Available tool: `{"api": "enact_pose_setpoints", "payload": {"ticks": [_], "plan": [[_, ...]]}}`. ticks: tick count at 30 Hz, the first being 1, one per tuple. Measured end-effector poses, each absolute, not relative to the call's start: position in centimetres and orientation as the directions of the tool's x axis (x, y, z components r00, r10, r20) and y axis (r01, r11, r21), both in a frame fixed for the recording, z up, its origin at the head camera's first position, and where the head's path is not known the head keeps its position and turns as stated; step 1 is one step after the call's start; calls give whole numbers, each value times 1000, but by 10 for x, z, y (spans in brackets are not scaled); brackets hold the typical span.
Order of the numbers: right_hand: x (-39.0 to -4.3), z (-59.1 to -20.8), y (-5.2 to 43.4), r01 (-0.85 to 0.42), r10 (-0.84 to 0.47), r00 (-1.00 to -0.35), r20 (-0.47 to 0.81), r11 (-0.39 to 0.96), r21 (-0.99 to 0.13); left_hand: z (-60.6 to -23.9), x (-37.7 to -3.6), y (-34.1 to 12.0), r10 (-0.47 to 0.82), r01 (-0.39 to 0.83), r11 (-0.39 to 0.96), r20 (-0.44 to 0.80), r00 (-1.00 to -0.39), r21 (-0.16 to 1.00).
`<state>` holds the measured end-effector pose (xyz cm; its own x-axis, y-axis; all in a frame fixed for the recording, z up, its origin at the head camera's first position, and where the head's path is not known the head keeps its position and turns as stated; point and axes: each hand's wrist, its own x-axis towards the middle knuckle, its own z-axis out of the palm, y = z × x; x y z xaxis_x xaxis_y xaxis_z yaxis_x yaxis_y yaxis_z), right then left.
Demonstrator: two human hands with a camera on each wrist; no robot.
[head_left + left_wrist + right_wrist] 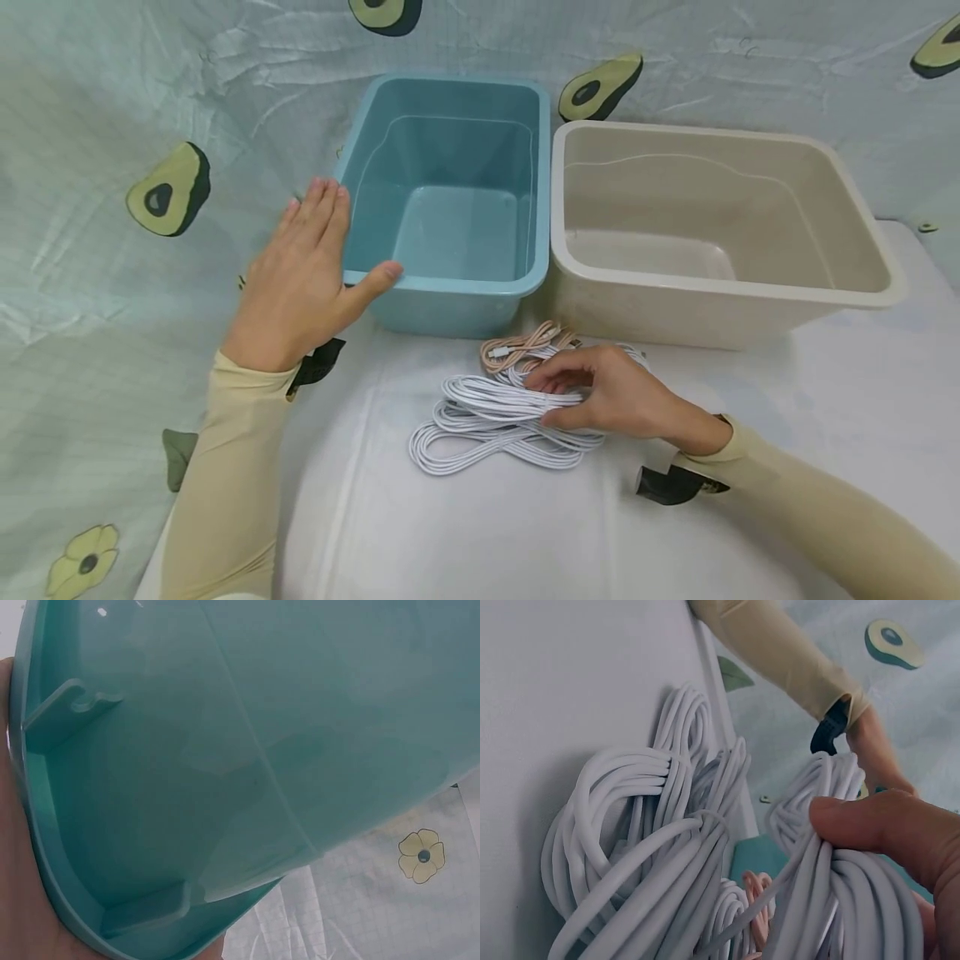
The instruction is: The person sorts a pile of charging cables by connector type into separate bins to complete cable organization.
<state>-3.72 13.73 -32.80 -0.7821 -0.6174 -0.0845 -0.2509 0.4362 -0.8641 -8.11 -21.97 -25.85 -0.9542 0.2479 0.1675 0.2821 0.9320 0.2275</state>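
- So far, in the head view, both tubs stand hollow: the blue tub (450, 208) at 12 o'clock and the beige tub (712, 225) at 1 o'clock hold no cable, so by my reading the sorting has barely begun and every bundle is left to move.
- The white cables (487, 421) lie in coiled bundles on the surface (465, 525), just in front of the tubs, with a pink cable (521, 343) touching them at their 12 o'clock side.
- The right hand (611, 392) rests on the white cables with fingers curled round one bundle; the left hand (303, 275) lies flat and spread against the blue tub's 9 o'clock wall, thumb on the rim.
- From the left wrist, only the blue tub's (247, 750) outer wall and ribbed rim show, with palm skin pressed along the frame's 9 o'clock edge.
- From the right wrist, the thumb (885, 825) pinches one white bundle (840, 885) slightly lifted; the others (645, 847) are loosely looped, each cinched by a thin tie, smooth and floppy. A pink cable (757, 900) peeks out at 6 o'clock.
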Motion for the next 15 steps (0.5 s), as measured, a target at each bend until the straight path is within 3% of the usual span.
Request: {"api": "enact_pose_setpoints", "payload": {"ticks": [15], "plan": [[-33, -301, 142, -339, -646, -762, 40, 346, -875, -259, -81, -220, 252, 291, 926, 181, -951, 241]]}}
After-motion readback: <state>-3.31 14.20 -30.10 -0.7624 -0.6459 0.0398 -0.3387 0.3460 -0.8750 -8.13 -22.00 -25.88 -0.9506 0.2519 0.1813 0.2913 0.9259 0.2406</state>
